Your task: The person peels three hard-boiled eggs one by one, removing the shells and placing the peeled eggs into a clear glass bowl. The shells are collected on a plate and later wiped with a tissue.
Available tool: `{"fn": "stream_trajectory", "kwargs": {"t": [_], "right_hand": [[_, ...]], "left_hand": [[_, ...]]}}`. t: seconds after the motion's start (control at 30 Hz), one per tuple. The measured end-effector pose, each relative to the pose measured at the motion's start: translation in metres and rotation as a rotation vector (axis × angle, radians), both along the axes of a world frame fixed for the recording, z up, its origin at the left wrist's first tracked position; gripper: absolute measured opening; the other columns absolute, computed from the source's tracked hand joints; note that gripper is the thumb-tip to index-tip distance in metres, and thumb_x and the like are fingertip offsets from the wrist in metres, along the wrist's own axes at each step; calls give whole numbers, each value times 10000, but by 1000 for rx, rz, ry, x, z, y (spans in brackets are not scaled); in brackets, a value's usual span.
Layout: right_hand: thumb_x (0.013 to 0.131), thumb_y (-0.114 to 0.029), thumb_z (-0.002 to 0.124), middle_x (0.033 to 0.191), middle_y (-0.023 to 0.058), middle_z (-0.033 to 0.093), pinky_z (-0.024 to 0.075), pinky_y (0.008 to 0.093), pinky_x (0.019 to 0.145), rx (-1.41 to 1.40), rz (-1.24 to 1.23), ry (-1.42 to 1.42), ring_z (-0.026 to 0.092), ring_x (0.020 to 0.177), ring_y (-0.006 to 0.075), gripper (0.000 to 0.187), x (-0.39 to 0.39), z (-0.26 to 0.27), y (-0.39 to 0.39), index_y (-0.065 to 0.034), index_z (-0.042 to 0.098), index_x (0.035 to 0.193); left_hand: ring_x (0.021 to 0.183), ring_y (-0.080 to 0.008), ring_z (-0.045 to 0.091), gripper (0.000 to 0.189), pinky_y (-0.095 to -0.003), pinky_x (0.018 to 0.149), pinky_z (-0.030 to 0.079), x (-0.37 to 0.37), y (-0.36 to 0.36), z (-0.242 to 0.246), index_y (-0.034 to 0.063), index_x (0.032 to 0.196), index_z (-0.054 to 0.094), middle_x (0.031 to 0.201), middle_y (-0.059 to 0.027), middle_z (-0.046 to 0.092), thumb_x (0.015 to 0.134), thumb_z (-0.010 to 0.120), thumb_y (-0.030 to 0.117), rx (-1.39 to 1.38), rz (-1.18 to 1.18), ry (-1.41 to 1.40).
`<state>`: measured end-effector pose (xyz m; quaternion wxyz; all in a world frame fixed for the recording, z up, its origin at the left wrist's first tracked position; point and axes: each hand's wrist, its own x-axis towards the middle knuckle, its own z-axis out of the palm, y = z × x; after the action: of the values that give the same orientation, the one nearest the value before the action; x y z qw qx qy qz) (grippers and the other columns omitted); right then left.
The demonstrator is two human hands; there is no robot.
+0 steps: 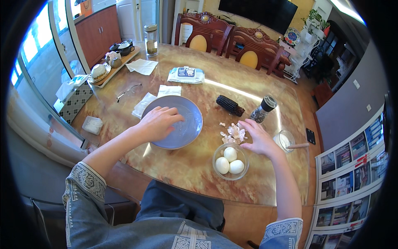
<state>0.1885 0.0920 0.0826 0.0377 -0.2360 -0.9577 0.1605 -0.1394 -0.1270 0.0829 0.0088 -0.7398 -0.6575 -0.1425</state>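
Note:
Over a wide blue-grey bowl point(189, 130) is my left hand point(160, 123), its fingers bent downward; whether they hold anything is hidden. My right hand point(253, 137) is at the right edge of a pile of broken eggshells point(233, 133), thumb and fingers apart, with nothing visible between them. Just in front of the shells, nearer my body, a clear glass bowl point(216, 169) contains three peeled boiled eggs point(230, 154). A dark corn cob point(229, 105) lies beyond the pile. Beside it a pepper grinder point(264, 109) stands upright.
At right, a glass of white powder point(283, 140) has a wooden handle sticking out. Wet wipes point(186, 75), folded tissues point(169, 90), eyeglasses point(129, 92) and a lidded glass bottle point(151, 40) are farther back. A wooden tea tray point(124, 62) and small white container point(92, 125) are at left.

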Motion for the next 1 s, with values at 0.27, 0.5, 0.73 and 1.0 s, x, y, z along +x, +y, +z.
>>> {"fn": "stream_trajectory", "kwargs": {"t": [0.27,0.5,0.73,1.0], "right_hand": [[753,-317,867,1597,155,323,357,439,1188,44,192,-220,367,1434,345,939,-31,-16,11,-323,376,1554],[851,-214,765,1305,55,562,513,408,1000,3,174,-80,543,1219,264,338,-40,-26,17,-183,683,1178],[815,-101,738,1054,73,631,535,402,894,-95,125,69,642,1001,309,203,-47,-32,28,-99,682,1010],[871,-91,729,969,52,617,547,310,707,-468,127,250,657,840,158,161,-82,22,28,-52,673,1016]], "left_hand": [[1021,-287,612,242,-425,907,473,0,-13,2,121,1091,690,1085,-56,645,851,713,136,22,8,-68],[966,-288,609,188,-413,864,490,3,-28,6,115,1046,710,1013,-64,638,868,720,176,68,41,-154],[953,-288,611,157,-408,849,497,0,-31,-2,116,1008,717,988,-66,635,863,726,174,115,25,-158],[928,-289,619,147,-407,828,502,-8,-30,-6,109,975,717,951,-64,638,841,741,163,177,22,-189]]}}
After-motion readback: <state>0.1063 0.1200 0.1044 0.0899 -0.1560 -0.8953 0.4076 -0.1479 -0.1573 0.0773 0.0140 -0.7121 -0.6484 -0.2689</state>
